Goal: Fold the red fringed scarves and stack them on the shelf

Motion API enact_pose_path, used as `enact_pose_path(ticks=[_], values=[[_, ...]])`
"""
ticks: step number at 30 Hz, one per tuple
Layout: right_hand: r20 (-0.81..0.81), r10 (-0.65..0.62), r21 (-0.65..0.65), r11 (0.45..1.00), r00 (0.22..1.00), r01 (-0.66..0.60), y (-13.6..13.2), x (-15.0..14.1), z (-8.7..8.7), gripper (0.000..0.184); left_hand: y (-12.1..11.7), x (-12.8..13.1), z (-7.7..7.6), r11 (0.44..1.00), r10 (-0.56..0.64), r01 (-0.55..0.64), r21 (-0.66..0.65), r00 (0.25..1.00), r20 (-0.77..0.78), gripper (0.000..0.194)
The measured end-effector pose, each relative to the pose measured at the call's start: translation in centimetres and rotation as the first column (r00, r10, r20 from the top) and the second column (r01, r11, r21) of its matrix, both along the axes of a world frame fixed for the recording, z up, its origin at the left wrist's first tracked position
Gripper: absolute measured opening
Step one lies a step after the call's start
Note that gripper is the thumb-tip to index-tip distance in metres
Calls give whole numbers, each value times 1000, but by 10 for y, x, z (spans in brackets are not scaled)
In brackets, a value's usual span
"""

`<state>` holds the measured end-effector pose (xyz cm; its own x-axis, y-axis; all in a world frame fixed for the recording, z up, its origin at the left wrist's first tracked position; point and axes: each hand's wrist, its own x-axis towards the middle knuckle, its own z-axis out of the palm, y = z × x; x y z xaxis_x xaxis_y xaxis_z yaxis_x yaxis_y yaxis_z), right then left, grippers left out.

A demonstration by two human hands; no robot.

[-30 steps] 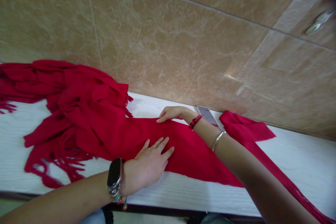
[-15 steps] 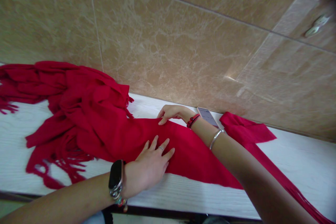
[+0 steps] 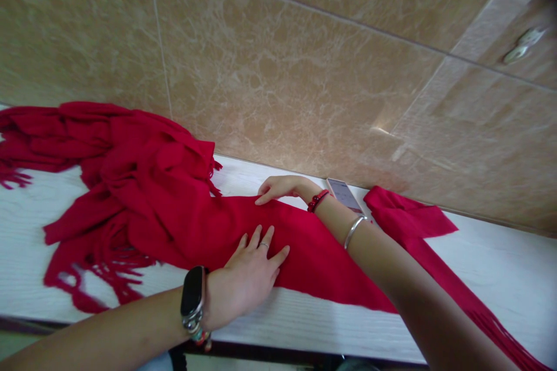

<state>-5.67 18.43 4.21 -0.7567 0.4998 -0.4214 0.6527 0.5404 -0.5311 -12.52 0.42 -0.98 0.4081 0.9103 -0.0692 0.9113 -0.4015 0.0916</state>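
A long red scarf [image 3: 313, 255] with fringed ends lies along a white table [image 3: 500, 278]. My left hand [image 3: 246, 275] rests flat on the scarf near its front edge, fingers spread; a dark watch is on that wrist. My right hand [image 3: 278, 187] lies on the scarf's far edge, fingers stretched out and together, with a red bead bracelet and a silver bangle on the wrist. More red scarves [image 3: 130, 168] lie heaped at the left, touching the flat one.
A phone [image 3: 346, 195] lies face up on the table by the wall, just behind my right wrist. A tan marble-tiled wall [image 3: 304, 69] rises right behind the table. The table's dark front edge [image 3: 270, 351] runs close to my body.
My right hand has slid a little leftward along the scarf's far edge. My left hand has barely shifted on the cloth.
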Motion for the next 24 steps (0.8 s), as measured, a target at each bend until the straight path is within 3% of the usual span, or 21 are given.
enact_pose_path(ticks=[10,16,20,24], values=[[76,-25,175,985,997,11,-19,-22,13,18,-5,2,-2,994,98,-99,37,995,15,43],[62,-45,224,974,997,30,-16,-23,10,23,-5,4,1,994,110,-110,23,994,-20,44],[42,5,215,977,999,-14,-11,-13,5,29,-6,3,0,992,112,-110,62,993,-34,43],[100,64,191,978,993,-83,-2,15,5,27,-6,1,-3,990,107,-105,98,994,-21,42]])
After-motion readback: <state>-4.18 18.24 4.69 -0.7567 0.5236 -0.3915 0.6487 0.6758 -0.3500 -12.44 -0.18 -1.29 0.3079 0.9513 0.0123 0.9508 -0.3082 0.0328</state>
